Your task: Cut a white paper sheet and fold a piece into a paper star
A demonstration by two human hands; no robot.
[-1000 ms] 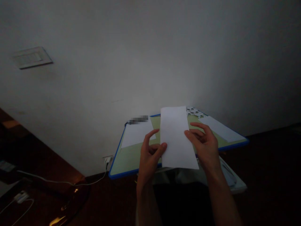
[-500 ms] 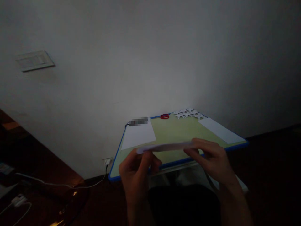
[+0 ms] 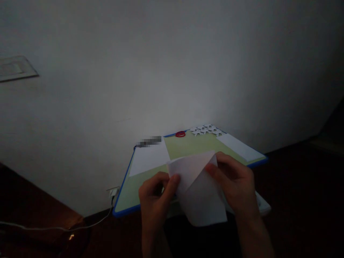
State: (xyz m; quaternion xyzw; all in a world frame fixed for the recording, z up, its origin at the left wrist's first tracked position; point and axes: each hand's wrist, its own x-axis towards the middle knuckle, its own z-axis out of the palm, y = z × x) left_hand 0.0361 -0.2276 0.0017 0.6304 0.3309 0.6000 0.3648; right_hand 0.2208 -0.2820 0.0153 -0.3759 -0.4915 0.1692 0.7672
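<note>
Both my hands hold a white paper strip [image 3: 200,193] above the near edge of a green board with a blue rim [image 3: 188,145]. My left hand [image 3: 156,199] pinches its left edge with thumb and fingers. My right hand [image 3: 233,184] grips the top right corner, which is bent over into a slanted fold. The lower part of the strip hangs toward my lap.
On the board lie a white sheet [image 3: 149,157] at the left, another white strip [image 3: 239,147] at the right, a red ring [image 3: 180,134] and several small folded paper pieces [image 3: 205,130] at the far edge. A white wall stands behind. A cable [image 3: 91,224] runs from a wall socket.
The strip was first held upright, then turned flat and edge-on; now its top corner is folded down diagonally. The view has shifted slightly to the right.
</note>
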